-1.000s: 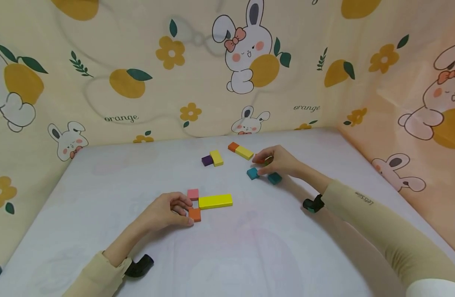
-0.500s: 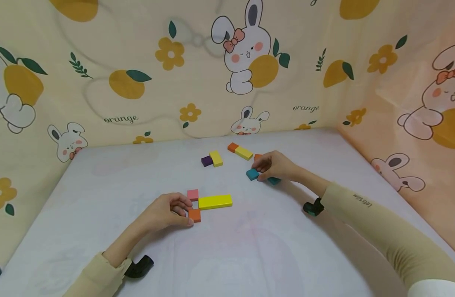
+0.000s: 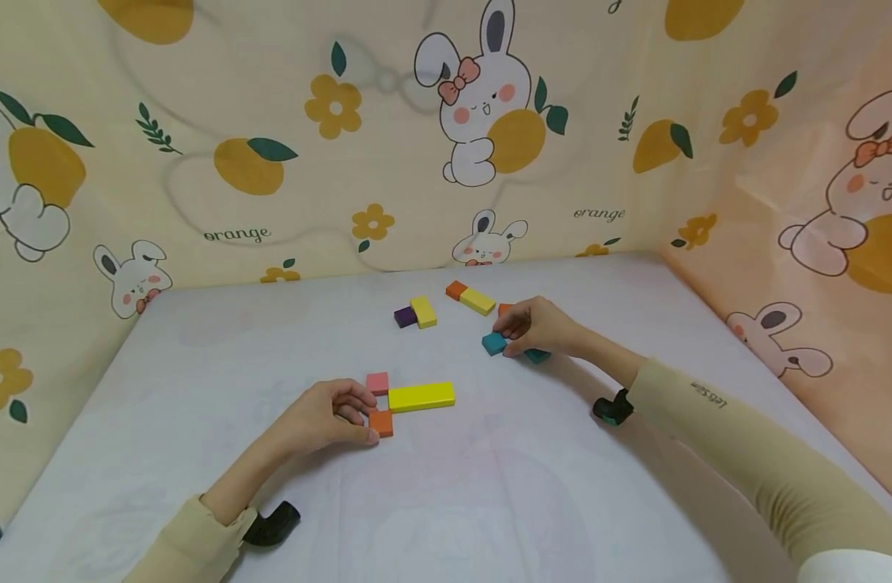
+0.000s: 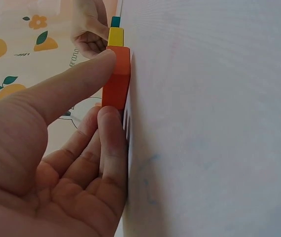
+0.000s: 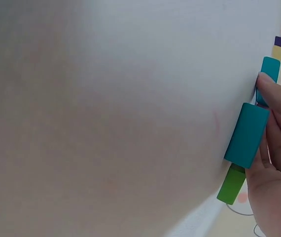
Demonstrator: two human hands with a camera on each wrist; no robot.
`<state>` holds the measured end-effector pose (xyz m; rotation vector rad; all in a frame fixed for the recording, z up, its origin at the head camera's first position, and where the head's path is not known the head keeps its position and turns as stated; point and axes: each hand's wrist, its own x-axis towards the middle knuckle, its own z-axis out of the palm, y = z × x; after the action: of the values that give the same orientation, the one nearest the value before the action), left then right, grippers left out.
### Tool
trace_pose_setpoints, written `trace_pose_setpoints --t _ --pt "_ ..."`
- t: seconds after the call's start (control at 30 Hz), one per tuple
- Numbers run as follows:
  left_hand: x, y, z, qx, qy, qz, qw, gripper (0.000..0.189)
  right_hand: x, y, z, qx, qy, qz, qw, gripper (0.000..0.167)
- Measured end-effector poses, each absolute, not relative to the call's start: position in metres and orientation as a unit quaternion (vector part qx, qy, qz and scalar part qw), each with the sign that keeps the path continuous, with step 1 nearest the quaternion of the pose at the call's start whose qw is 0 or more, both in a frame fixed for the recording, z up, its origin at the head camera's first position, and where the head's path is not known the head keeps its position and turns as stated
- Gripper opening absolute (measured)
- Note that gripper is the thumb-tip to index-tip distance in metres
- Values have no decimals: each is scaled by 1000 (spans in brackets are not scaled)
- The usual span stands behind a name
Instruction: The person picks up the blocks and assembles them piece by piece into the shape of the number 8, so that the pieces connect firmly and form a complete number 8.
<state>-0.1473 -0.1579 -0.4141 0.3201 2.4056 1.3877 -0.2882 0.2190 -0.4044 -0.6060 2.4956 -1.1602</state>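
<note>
The person's left hand (image 3: 328, 414) has its grip pinching a small orange block (image 3: 381, 423) between thumb and fingertip, the block lying on the white tabletop (image 3: 446, 502); a pink block (image 3: 377, 384) sits just beyond it, near the curled fingers, and a long yellow block (image 3: 421, 397) stretches off to the right, its near end close against both. Farther over, the right hand (image 3: 542, 325) has its grip pinching a teal block (image 3: 494, 343), down at the tabletop too; a second teal block (image 3: 537, 355) lies under that hand, partly hidden from me, with a green block (image 5: 231, 185) close by it and a red-orange block (image 3: 505, 308) peeking out behind the fingers. Toward the back, a purple block (image 3: 405, 317) touches a short yellow block (image 3: 423, 312); beside them, a far orange block (image 3: 456, 290) meets a pale yellow block (image 3: 478, 302) end to end; a rabbit-and-orange printed cloth (image 3: 388, 162) hangs behind it all.
</note>
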Motion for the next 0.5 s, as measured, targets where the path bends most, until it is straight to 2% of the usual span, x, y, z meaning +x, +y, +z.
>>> trace_pose_setpoints --t 0.23,0.5 --pt "-147 -160 -415 109 848 488 175 46 -286 217 -404 -204 874 -412 155 35" --pt "-148 -161 -418 115 847 487 178 45 -275 212 -395 -175 873 -441 115 34"
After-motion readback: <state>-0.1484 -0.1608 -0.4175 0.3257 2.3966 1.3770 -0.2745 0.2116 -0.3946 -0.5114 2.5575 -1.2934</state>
